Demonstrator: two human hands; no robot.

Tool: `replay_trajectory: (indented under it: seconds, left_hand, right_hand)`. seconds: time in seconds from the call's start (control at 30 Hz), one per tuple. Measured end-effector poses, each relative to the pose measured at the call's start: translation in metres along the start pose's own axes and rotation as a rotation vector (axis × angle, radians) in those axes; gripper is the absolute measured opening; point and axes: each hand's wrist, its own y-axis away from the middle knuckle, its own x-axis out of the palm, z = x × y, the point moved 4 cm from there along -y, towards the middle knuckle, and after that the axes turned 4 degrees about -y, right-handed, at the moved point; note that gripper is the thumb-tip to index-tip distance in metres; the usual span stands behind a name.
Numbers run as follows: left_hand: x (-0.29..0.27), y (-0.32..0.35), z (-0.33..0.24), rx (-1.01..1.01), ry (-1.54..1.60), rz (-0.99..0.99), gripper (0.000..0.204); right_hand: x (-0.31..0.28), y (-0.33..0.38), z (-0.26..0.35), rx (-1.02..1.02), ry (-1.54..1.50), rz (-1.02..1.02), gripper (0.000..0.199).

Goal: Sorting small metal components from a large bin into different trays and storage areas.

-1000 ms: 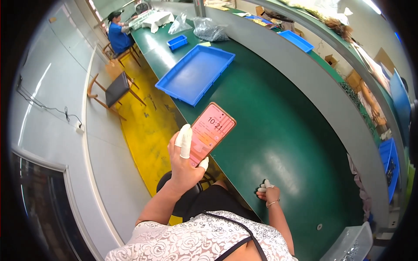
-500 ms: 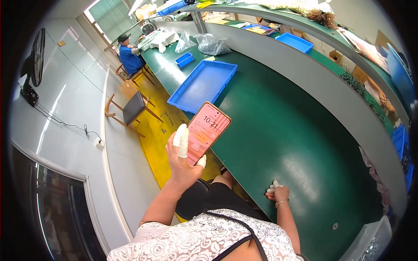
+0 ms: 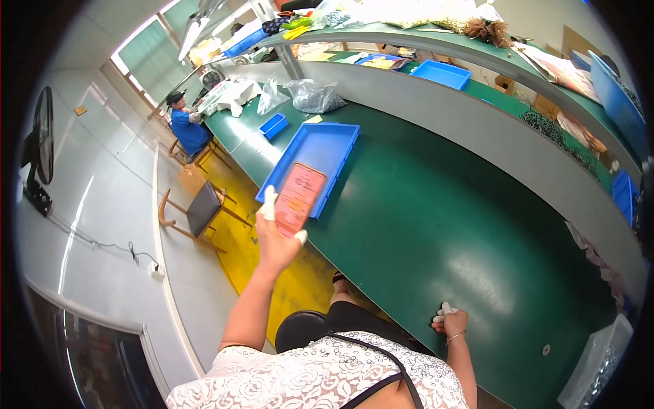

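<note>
Head view: left hand (image 3: pixel 276 238) fingers clamp a flat pink card (image 3: pixel 300 198); right hand (image 3: pixel 451 320) fingers curl together on the smooth green bench (image 3: pixel 422 218).

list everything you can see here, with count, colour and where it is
card: 1, pink, held up in the left hand over the bench's near edge
bench: 1, green top, runs through the middle
large tray: 1, blue, on the bench behind the card
small bin: 1, blue, further along the bench
plastic bags: 2, clear, far end of the bench
chair: 1, wood with dark seat, left of the bench
fan: 1, black, far left
co-worker: 1, blue top, seated far along the bench
left hand: 1, white finger cots, raised
right hand: 1, white finger cots, resting on the bench edge
</note>
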Motion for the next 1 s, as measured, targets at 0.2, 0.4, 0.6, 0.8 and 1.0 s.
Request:
replay_trajectory:
  seconds: [0.2,0.4,0.6,0.8,1.0]
  left_hand:
    - [0.018,-0.058,0.171,-0.366,0.246,-0.011,0.093]
    - [0.056,-0.144,0.384,-0.517,0.067,0.138,0.075]
    - [0.13,-0.201,0.543,-0.446,-0.141,0.262,0.093]
    - [0.19,-0.227,0.59,-0.339,-0.183,0.31,0.088]
    - [0.212,-0.263,0.629,-0.346,-0.191,0.372,0.079]
  right_hand:
    - [-0.001,0.003,-0.001,0.055,0.036,-0.093,0.033]
    - [-0.002,-0.009,-0.037,-0.258,-0.286,-0.219,0.026]
    - [0.08,0.02,-0.016,0.007,-0.257,-0.864,0.025]
    - [0.133,0.042,0.006,-0.107,0.345,-1.115,0.033]
    - [0.145,0.032,-0.002,-0.121,0.415,-1.199,0.037]
